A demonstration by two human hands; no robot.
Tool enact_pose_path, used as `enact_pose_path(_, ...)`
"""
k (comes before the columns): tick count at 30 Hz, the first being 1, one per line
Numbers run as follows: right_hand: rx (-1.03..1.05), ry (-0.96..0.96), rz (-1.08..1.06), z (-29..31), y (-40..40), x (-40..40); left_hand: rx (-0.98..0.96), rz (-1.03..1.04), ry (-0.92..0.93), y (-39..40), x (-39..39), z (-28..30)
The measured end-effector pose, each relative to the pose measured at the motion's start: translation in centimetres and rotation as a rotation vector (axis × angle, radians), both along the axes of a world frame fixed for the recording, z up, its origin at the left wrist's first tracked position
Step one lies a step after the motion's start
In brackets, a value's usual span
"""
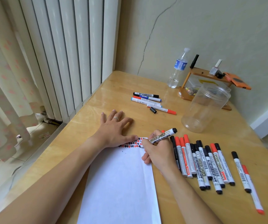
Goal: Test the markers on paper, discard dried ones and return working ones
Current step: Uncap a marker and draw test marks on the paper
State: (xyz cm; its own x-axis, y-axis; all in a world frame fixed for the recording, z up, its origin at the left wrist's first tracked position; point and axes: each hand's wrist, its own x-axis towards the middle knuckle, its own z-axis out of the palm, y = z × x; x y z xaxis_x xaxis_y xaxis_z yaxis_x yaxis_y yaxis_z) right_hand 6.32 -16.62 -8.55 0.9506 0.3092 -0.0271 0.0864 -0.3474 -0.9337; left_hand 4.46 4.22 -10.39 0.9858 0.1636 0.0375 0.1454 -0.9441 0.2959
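A white sheet of paper point(120, 183) lies on the wooden table point(84, 126), with a row of red and black marks along its top edge. My left hand point(115, 128) lies flat, fingers spread, pressing the paper's top left corner. My right hand point(156, 151) grips a black whiteboard marker point(163, 136) with its tip down at the paper's top right corner. A black cap point(153, 110) lies loose farther back. Several capped black and red markers point(199, 162) lie in a row right of the paper. A smaller group of markers point(147, 101) lies beyond my left hand.
An empty clear plastic jar point(204, 109) lies tilted at the right. Behind it stand a water bottle point(177, 70) and a small wooden shelf point(207, 76) with an orange phone and small bottles. Two more markers point(246, 180) lie at the far right. A radiator point(65, 54) lines the table's left.
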Motion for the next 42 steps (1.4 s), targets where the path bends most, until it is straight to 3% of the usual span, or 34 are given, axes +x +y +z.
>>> enact_pose_path(11, 0.098, 0.005, -0.047, 0.2, 0.0, -0.5, -0.07, 0.004, -0.061, 0.0, 0.1, -0.1)
enact_pose_path(17, 0.185, -0.017, -0.002, 0.1, 0.0, -0.5, 0.034, -0.026, -0.233, -0.4, -0.2, 0.4)
enact_pose_path(24, 0.241, -0.036, 0.034, 0.1, 0.1, -0.6, 0.146, 0.071, -0.159, -1.8, 2.0, 1.8)
enact_pose_path(32, 0.11, -0.182, 0.108, 0.4, -1.0, -0.9, 0.1, -0.2, -0.289, -3.4, 8.5, 3.2)
enact_pose_path(42, 0.249, -0.058, 0.074, -0.2, -0.7, -0.2, 0.232, -0.34, -0.323, -3.5, 13.3, 3.2)
